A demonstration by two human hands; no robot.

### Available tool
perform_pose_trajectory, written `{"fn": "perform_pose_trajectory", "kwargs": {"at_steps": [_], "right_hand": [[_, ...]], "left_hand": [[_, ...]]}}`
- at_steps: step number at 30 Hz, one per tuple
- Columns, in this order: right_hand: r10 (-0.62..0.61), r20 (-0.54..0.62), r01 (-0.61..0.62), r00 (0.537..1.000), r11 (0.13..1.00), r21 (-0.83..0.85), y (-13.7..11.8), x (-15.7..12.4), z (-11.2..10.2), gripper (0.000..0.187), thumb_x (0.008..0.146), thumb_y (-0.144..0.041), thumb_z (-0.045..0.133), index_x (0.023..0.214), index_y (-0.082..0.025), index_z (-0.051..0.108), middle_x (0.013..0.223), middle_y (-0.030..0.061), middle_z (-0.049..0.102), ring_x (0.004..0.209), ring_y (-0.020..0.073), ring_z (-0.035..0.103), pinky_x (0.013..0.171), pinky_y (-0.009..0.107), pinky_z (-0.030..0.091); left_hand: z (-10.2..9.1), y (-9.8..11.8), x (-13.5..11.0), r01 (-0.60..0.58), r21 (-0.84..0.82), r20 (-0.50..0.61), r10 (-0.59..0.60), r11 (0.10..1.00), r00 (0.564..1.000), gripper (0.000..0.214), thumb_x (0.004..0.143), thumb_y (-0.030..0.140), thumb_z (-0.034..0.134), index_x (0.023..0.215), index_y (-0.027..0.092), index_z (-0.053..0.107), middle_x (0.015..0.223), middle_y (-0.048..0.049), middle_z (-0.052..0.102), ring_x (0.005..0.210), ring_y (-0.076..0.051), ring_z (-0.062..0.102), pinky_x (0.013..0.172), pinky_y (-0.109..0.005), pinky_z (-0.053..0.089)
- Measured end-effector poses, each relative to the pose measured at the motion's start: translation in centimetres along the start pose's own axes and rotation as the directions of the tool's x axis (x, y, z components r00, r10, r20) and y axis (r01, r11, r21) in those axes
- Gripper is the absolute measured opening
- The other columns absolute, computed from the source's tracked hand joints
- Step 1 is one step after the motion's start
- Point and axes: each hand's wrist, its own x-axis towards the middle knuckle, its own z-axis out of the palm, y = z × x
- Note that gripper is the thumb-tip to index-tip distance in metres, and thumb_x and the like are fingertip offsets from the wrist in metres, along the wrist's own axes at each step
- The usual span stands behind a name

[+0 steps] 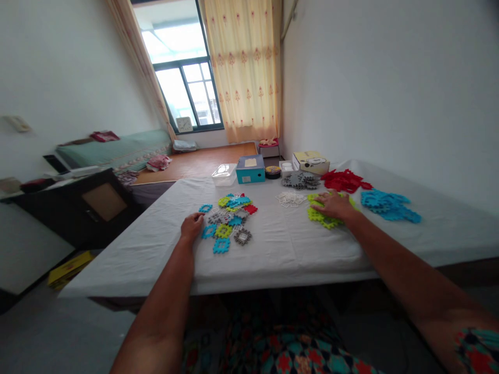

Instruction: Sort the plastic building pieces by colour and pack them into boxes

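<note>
My left hand rests on the white tablecloth with its fingers curled, right beside a joined patch of mixed puzzle tiles in blue, green, grey and red. My right hand lies flat with fingers spread on a heap of yellow-green tiles. Sorted heaps lie around it: white tiles, grey tiles, red tiles and blue tiles.
At the table's far edge stand a clear plastic tub, a blue box, a round tin and a cream box. A dark cabinet and a bed are to the left. A wall runs along the right.
</note>
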Motion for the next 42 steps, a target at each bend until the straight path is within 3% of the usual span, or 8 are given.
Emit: {"fn": "perform_pose_trajectory", "kwargs": {"at_steps": [5, 8, 11, 15, 18, 29, 36, 42], "right_hand": [[0.034, 0.062, -0.035, 0.997, 0.999, 0.018, -0.5, 0.1, -1.0, 0.064, 0.084, -0.072, 0.035, 0.129, -0.031, 0.058, 0.14, 0.0096, 0.051, 0.132, 0.0385, 0.034, 0.094, 0.073, 0.027], [0.055, -0.045, -0.054, 0.997, 0.998, 0.023, -2.8, 0.1, -2.0, 0.063, 0.087, -0.068, 0.034, 0.131, -0.028, 0.056, 0.141, 0.0112, 0.051, 0.129, 0.0378, 0.038, 0.094, 0.071, 0.029], [-0.109, -0.161, 0.123, 0.981, 0.989, 0.078, -6.9, 0.0, -3.2, 0.05, 0.094, -0.055, 0.035, 0.125, -0.025, 0.06, 0.133, 0.0113, 0.057, 0.124, 0.0316, 0.044, 0.095, 0.059, 0.037], [-0.458, -0.125, 0.474, 0.88, 0.865, 0.167, -13.7, 0.9, -3.8, 0.037, 0.095, -0.043, 0.043, 0.118, -0.024, 0.065, 0.124, 0.0096, 0.064, 0.116, 0.0247, 0.052, 0.095, 0.042, 0.042], [-0.542, -0.089, 0.548, 0.835, 0.807, 0.22, -17.7, 3.0, -3.2, 0.038, 0.094, -0.041, 0.048, 0.124, -0.023, 0.062, 0.123, 0.0109, 0.064, 0.114, 0.0237, 0.054, 0.096, 0.038, 0.042], [-0.377, -0.07, 0.368, 0.924, 0.821, 0.437, -24.8, 12.0, 0.5, 0.053, 0.089, -0.044, 0.055, 0.137, -0.022, 0.051, 0.13, 0.0115, 0.06, 0.118, 0.0268, 0.056, 0.101, 0.038, 0.042], [-0.343, -0.208, 0.401, 0.916, 0.747, 0.53, -26.6, 12.0, 2.7, 0.057, 0.083, -0.045, 0.061, 0.135, -0.024, 0.052, 0.133, 0.0062, 0.059, 0.119, 0.0248, 0.053, 0.099, 0.037, 0.044], [-0.209, -0.276, 0.342, 0.938, 0.685, 0.643, -25.9, 11.0, 1.5, 0.045, 0.089, -0.052, 0.05, 0.12, -0.022, 0.062, 0.115, 0.006, 0.068, 0.105, 0.0234, 0.06, 0.093, 0.037, 0.046]], "left_hand": [[-0.2, 0.4, -0.3, 0.018, -0.003, 0.013, -0.018, 1.0, 1.0, 0.033, 0.083, 0.028, 0.05, 0.105, 0.02, 0.073, 0.101, -0.0057, 0.074, 0.093, -0.02, 0.067, 0.078, -0.025, 0.049], [-0.2, 0.6, -0.4, 0.037, 0.0, 0.02, -0.037, 0.999, 0.999, 0.033, 0.083, 0.028, 0.05, 0.107, 0.02, 0.072, 0.103, -0.0059, 0.074, 0.094, -0.02, 0.067, 0.078, -0.025, 0.048], [0.0, 0.7, -0.4, 0.062, 0.009, 0.035, -0.062, 0.998, 0.997, 0.033, 0.084, 0.028, 0.05, 0.108, 0.021, 0.072, 0.103, -0.0062, 0.074, 0.095, -0.022, 0.067, 0.077, -0.026, 0.048], [0.0, 1.0, 0.5, 0.077, 0.014, 0.092, -0.078, 0.997, 0.993, 0.031, 0.081, 0.027, 0.055, 0.104, 0.019, 0.074, 0.102, -0.0065, 0.074, 0.093, -0.023, 0.067, 0.076, -0.027, 0.049], [0.1, 1.3, 1.8, 0.042, -0.017, 0.144, -0.039, 0.999, 0.989, 0.028, 0.078, 0.024, 0.058, 0.099, 0.018, 0.075, 0.101, -0.0055, 0.075, 0.091, -0.022, 0.068, 0.077, -0.025, 0.049], [2.2, 0.4, 6.1, 0.043, -0.136, 0.04, -0.037, 0.99, 0.998, 0.028, 0.079, 0.02, 0.058, 0.102, 0.016, 0.073, 0.104, -0.0076, 0.074, 0.094, -0.019, 0.067, 0.084, -0.027, 0.049], [3.0, -1.6, 6.3, 0.043, -0.203, -0.056, -0.055, 0.978, 0.997, 0.03, 0.079, 0.018, 0.055, 0.103, 0.015, 0.073, 0.101, -0.0087, 0.074, 0.092, -0.02, 0.067, 0.084, -0.029, 0.05], [3.4, -2.3, 6.1, -0.003, -0.268, -0.073, -0.017, 0.963, 0.997, 0.033, 0.08, 0.02, 0.052, 0.105, 0.015, 0.072, 0.102, -0.0082, 0.073, 0.093, -0.019, 0.067, 0.087, -0.029, 0.05]]}}
